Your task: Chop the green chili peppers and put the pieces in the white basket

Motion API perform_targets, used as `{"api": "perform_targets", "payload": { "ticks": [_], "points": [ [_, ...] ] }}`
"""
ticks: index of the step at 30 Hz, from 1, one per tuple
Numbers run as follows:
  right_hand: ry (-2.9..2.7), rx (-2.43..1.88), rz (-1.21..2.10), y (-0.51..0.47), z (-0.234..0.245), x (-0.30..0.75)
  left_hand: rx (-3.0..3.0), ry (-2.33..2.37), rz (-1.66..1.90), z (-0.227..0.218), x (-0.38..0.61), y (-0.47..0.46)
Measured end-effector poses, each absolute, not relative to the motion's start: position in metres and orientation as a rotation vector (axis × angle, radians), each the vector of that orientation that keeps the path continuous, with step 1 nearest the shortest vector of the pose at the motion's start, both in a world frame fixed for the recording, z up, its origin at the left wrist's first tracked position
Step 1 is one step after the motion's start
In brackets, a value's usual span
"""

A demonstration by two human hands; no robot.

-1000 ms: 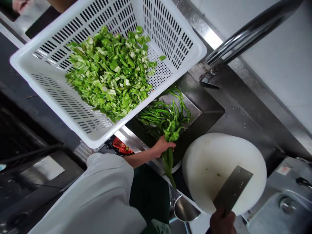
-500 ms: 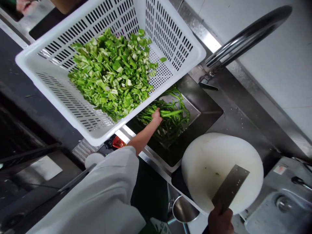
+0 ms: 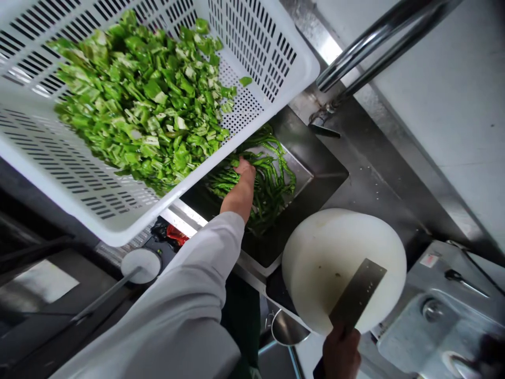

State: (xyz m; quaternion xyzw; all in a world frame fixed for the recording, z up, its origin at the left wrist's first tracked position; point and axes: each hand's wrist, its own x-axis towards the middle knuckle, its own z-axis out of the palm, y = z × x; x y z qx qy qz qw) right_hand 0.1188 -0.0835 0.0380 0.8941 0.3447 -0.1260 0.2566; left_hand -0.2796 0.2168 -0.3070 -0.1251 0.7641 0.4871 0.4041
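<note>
My left hand (image 3: 243,169) reaches into a steel sink (image 3: 315,173) and rests on a heap of long whole green peppers (image 3: 272,179); its fingers are buried in the heap, so the grip is hidden. My right hand (image 3: 341,353) is closed on the handle of a cleaver (image 3: 357,295), whose blade lies flat over the near edge of a round white cutting board (image 3: 335,247). A white slotted basket (image 3: 276,47) filled with chopped green pepper pieces (image 3: 142,100) sits just left of the sink, overhanging it.
A curved steel tap (image 3: 374,37) arches over the sink from the back wall. A second steel basin (image 3: 434,321) lies at the right. A small steel bowl (image 3: 288,329) sits below the board. A red packet (image 3: 175,234) lies under the basket.
My left hand, which held a bunch of peppers near the sink's front a second ago, has gone back deeper into the pepper heap. The view has shifted left and closer; the cleaver stayed on the board.
</note>
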Motion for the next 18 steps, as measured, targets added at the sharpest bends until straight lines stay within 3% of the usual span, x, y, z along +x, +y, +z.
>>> {"api": "perform_targets", "payload": {
  "ticks": [5, 10, 14, 18],
  "points": [
    [0.922, 2.384, -0.377, -0.08, 0.039, 0.12, -0.679, 2.016, 1.335, -0.291, -0.259, 0.2],
    [0.912, 2.333, -0.414, -0.078, 0.038, 0.121, -0.728, 1.624, 1.7, -0.236, -0.196, 0.143],
    [1.0, 2.345, -0.453, -0.083, 0.04, 0.126, -0.47, 1.391, 1.673, -0.173, -0.148, 0.092],
    [1.118, 2.379, -0.492, -0.09, 0.039, 0.139, 0.117, 1.465, 1.64, -0.109, -0.143, 0.063]
  ]
}}
